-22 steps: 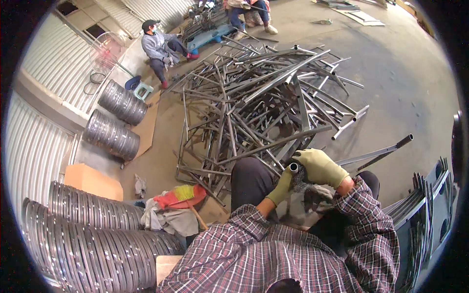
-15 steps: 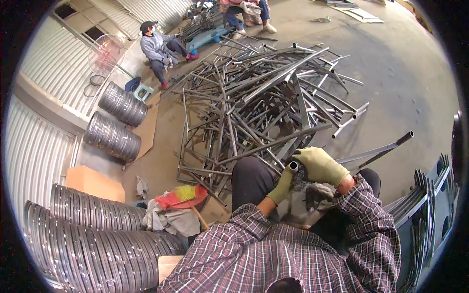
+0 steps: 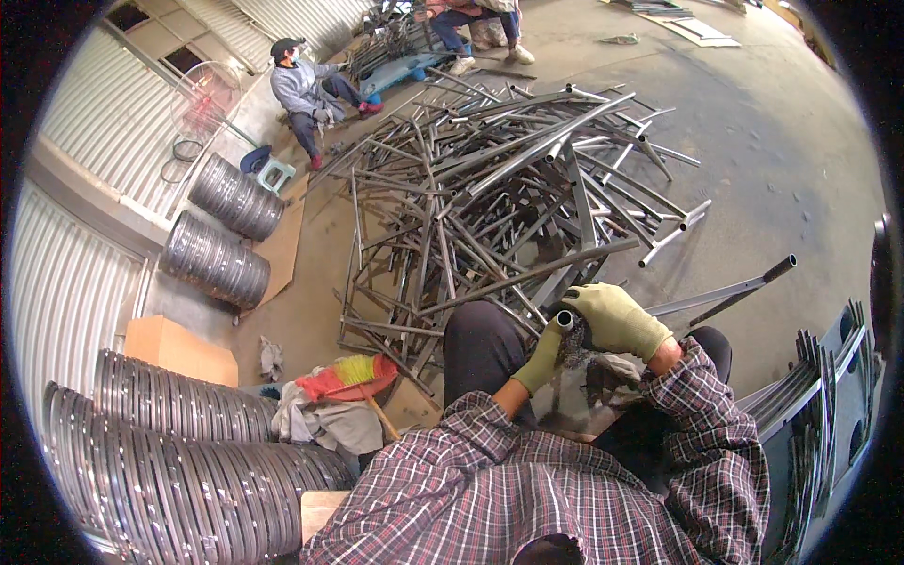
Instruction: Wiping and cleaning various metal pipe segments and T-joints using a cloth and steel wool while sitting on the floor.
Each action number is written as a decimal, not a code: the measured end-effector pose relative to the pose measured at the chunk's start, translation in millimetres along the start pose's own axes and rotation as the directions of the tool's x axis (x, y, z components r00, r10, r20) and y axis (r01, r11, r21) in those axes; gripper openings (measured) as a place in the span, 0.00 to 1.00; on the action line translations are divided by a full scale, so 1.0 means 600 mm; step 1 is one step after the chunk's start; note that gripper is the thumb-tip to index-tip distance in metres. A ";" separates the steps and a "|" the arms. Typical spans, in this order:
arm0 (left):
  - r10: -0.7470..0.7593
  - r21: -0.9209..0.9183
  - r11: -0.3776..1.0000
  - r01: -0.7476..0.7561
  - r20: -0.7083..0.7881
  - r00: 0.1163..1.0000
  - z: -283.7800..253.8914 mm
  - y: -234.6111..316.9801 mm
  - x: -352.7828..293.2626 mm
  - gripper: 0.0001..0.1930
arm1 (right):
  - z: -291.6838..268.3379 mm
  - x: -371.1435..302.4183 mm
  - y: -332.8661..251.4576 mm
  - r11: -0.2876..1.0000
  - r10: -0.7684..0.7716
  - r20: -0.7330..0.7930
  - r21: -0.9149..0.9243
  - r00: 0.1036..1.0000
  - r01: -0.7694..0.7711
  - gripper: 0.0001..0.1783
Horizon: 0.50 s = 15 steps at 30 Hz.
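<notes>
My left hand (image 3: 540, 361), in a yellow-green work glove, is closed round a metal tube (image 3: 565, 319), whose round open end faces up at me. Over the far side of that end curls my right hand (image 3: 617, 318), gloved alike, its fingers bent and its grip mostly hidden. Dark speckled material (image 3: 573, 350) shows between the hands; I cannot tell if it is held. Beyond the right hand sticks out a metal frame piece (image 3: 720, 292) with a tube end; whether it joins the held tube is hidden. Both hands are between my knees.
Ahead lies a large tangled heap of metal tube frames (image 3: 508, 198). At left stand coiled stacks of dark metal hoops (image 3: 188, 471), a cardboard box (image 3: 181, 352) and rags (image 3: 334, 414). Thin metal bars (image 3: 810, 405) lean at right. A seated person (image 3: 306, 89) is far left, another at the top.
My hands and the tube keep nearly the same place. The view has shifted very slightly.
</notes>
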<state>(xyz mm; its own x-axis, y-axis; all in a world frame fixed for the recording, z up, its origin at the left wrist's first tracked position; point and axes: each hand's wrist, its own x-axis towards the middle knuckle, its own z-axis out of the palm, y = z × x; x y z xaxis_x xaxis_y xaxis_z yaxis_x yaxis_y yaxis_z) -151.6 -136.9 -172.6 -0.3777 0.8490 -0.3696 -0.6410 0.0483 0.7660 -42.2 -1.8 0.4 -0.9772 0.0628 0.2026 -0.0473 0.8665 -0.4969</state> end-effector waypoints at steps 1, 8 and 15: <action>0.001 -0.001 1.000 -0.001 -0.002 1.000 -0.004 -0.002 0.003 0.30 | 0.000 0.001 -0.001 1.000 -0.002 0.001 0.001 1.000 0.002 0.19; -0.091 -0.027 0.996 0.090 -0.027 0.995 0.023 0.025 -0.008 0.27 | 0.000 0.002 0.007 1.000 -0.001 -0.005 -0.016 1.000 0.001 0.18; -0.068 0.042 0.997 0.071 -0.069 0.995 0.036 0.046 -0.025 0.26 | 0.003 0.007 0.004 1.000 -0.024 -0.015 -0.005 1.000 0.024 0.18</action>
<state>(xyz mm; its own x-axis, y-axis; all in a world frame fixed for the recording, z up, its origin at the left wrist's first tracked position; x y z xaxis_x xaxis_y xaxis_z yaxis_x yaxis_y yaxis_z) -149.2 -137.1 -134.8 -0.3783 0.8054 -0.4562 -0.6373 0.1308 0.7594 -46.6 -0.4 -1.6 -0.9726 0.0497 0.2273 -0.0695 0.8701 -0.4879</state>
